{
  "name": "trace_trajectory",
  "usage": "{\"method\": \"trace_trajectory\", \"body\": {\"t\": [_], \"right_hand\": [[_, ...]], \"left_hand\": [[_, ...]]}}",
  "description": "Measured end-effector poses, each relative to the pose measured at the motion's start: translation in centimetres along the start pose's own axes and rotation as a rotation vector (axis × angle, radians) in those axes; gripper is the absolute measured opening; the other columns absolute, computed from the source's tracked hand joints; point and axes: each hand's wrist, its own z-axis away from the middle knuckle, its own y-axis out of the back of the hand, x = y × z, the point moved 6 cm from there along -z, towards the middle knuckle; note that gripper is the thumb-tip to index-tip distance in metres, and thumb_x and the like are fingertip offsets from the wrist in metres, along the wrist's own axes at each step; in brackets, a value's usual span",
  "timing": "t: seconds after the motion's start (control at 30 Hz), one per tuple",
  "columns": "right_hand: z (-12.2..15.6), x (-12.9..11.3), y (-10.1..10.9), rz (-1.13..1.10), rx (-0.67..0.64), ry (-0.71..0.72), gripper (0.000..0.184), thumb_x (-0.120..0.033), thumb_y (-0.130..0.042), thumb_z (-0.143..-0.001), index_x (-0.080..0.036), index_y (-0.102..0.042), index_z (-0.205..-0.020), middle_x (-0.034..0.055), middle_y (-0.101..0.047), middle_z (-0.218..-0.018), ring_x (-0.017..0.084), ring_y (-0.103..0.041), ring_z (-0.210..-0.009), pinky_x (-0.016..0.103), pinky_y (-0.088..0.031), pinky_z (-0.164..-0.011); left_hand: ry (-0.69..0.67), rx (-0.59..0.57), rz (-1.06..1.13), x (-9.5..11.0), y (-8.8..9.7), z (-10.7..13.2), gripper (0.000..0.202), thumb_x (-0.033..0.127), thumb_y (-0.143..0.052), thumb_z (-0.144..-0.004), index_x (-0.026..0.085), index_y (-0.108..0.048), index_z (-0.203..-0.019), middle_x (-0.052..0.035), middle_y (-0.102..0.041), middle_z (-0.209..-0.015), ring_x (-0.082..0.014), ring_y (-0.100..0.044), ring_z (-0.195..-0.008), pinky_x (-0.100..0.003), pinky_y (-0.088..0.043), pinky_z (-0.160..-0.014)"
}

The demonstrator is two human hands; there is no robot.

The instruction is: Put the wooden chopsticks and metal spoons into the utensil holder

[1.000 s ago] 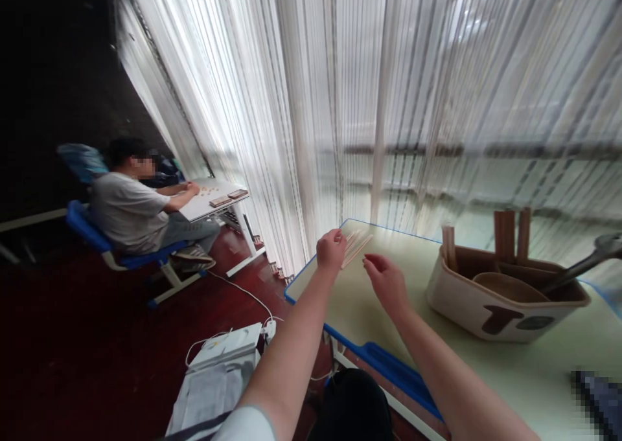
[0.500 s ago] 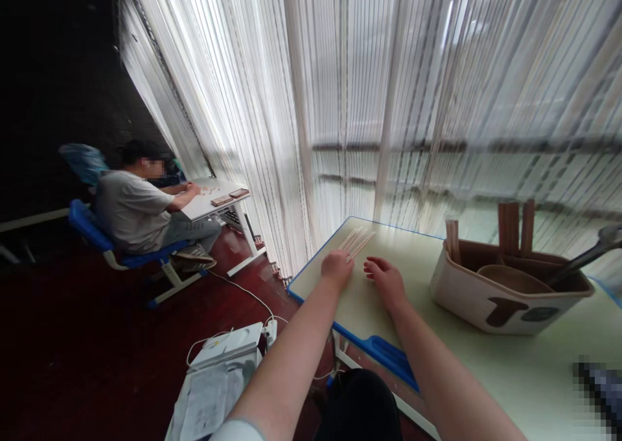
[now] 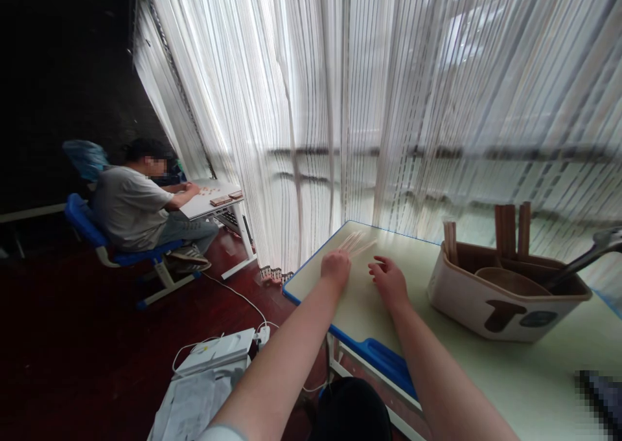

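Note:
My left hand [image 3: 336, 269] is closed around several thin, pale wooden chopsticks [image 3: 357, 241], whose far ends fan out past the fingers over the table [image 3: 359, 305]. Just to its right, my right hand [image 3: 389, 282] hovers with fingers apart and curved, holding nothing. To the right of both hands stands a cream and brown utensil caddy [image 3: 466, 305]. Bundles of brown chopsticks [image 3: 506, 232] poke up from its back compartments, and a metal-handled utensil [image 3: 583, 256] leans out on the right.
A dark pixelated object [image 3: 602, 395] lies at the table's right. Sheer curtains [image 3: 311, 104] hang behind. At lower left are papers [image 3: 194, 395] and a white power strip [image 3: 264, 335] with cables. Farther left, a seated person [image 3: 140, 201] works at another white table [image 3: 204, 206].
My right hand has shifted slightly to the right, widening the gap from my left hand. The chopsticks in my left hand have spread somewhat. The camera view has turned a little.

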Motion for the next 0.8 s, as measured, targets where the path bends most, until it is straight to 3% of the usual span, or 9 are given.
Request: {"method": "trace_trajectory", "body": {"t": [0.07, 0.17, 0.27, 0.43, 0.57, 0.67, 0.8], "right_hand": [[-0.1, -0.6, 0.3, 0.132, 0.036, 0.107, 0.039, -0.033, -0.050, -0.073, -0.015, -0.059, -0.105, 0.0079, -0.067, -0.085, 0.020, -0.063, -0.073, 0.033, -0.050, -0.066], [0.2, -2.1, 0.5, 0.376, 0.104, 0.361, 0.042, -0.026, -0.050, -0.073, -0.014, -0.058, -0.112, 0.0133, -0.060, -0.109, 0.024, -0.057, -0.096, 0.040, -0.045, -0.085], [0.8, -3.1, 0.2, 0.552, 0.139, 0.523, 0.045, -0.022, -0.051, -0.074, -0.015, -0.055, -0.119, 0.0132, -0.052, -0.124, 0.026, -0.046, -0.113, 0.042, -0.037, -0.096], [1.1, -3.5, 0.2, 0.656, 0.119, 0.504, 0.034, -0.021, -0.052, -0.078, -0.021, -0.060, -0.111, 0.0082, -0.060, -0.115, 0.025, -0.051, -0.106, 0.041, -0.039, -0.091], [1.2, -3.8, -0.2, 0.607, 0.037, 0.474, 0.026, -0.023, -0.047, -0.083, -0.021, -0.065, -0.101, 0.0066, -0.067, -0.100, 0.021, -0.059, -0.092, 0.035, -0.044, -0.083], [1.4, -3.9, -0.8, 0.539, -0.038, 0.474, 0.027, -0.027, -0.048, -0.084, -0.021, -0.064, -0.104, 0.0062, -0.068, -0.100, 0.020, -0.062, -0.087, 0.030, -0.046, -0.078], [1.8, -4.0, -1.3, 0.520, -0.082, 0.463, 0.026, -0.029, -0.047, -0.084, -0.023, -0.065, -0.102, 0.0052, -0.069, -0.097, 0.019, -0.063, -0.082, 0.028, -0.046, -0.073]], "left_hand": [[0.022, 0.080, 0.126, -0.5, 0.6, 0.0, 0.025, 0.016, -0.042, -0.082, 0.013, -0.063, -0.095, -0.0144, -0.064, -0.092, -0.0227, -0.060, -0.082, -0.035, -0.045, -0.076], [0.014, 0.223, 0.366, -0.9, 1.7, 0.1, 0.024, 0.017, -0.046, -0.080, 0.014, -0.062, -0.097, -0.0123, -0.064, -0.092, -0.0201, -0.060, -0.081, -0.033, -0.047, -0.076], [0.023, 0.248, 0.703, -1.1, 2.2, 0.1, 0.023, 0.023, -0.053, -0.078, 0.014, -0.060, -0.098, -0.0084, -0.064, -0.083, -0.0164, -0.061, -0.072, -0.030, -0.050, -0.067], [0.144, 0.181, 1.189, -1.4, 2.0, 0.0, 0.027, 0.036, -0.059, -0.075, 0.013, -0.060, -0.087, -0.0026, -0.060, -0.065, -0.0117, -0.056, -0.052, -0.026, -0.049, -0.049], [0.259, 0.201, 1.403, -2.2, 1.8, -0.3, 0.031, 0.038, -0.066, -0.068, 0.012, -0.061, -0.083, -0.0018, -0.060, -0.063, -0.0104, -0.055, -0.052, -0.026, -0.049, -0.049], [0.360, 0.196, 1.531, -2.8, 1.5, -0.3, 0.033, 0.037, -0.070, -0.064, 0.012, -0.062, -0.085, -0.0005, -0.059, -0.061, -0.0087, -0.054, -0.052, -0.023, -0.048, -0.050], [0.415, 0.111, 1.709, -2.8, 1.3, -0.3, 0.033, 0.038, -0.067, -0.068, 0.012, -0.063, -0.089, -0.0043, -0.063, -0.074, -0.0087, -0.058, -0.061, -0.019, -0.045, -0.050]]}}
